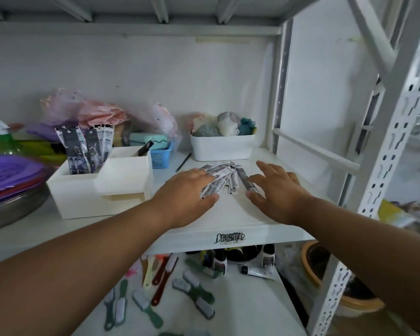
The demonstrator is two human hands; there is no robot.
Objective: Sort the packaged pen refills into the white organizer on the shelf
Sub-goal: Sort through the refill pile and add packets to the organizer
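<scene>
A loose pile of packaged pen refills (224, 174) lies on the white shelf (240, 214). My left hand (187, 192) rests flat on the pile's left side, fingers straight over the packets. To the right of the pile my right hand (274, 190) lies spread, its fingers touching a dark packet (244, 179) at the pile's edge. The white organizer (100, 187) stands left of the pile. Several dark refill packets (83, 149) stand upright in its rear left compartment, and one dark item (144, 147) pokes out of the right compartment.
A white bin (222, 147) with small items sits behind the pile, a pencil (183, 162) beside it. A blue basket (160, 157), plastic bags, a spray bottle (0, 139) and purple folders (7, 175) crowd the left. Brushes (160, 287) lie on the lower shelf. Metal uprights (383, 166) stand at right.
</scene>
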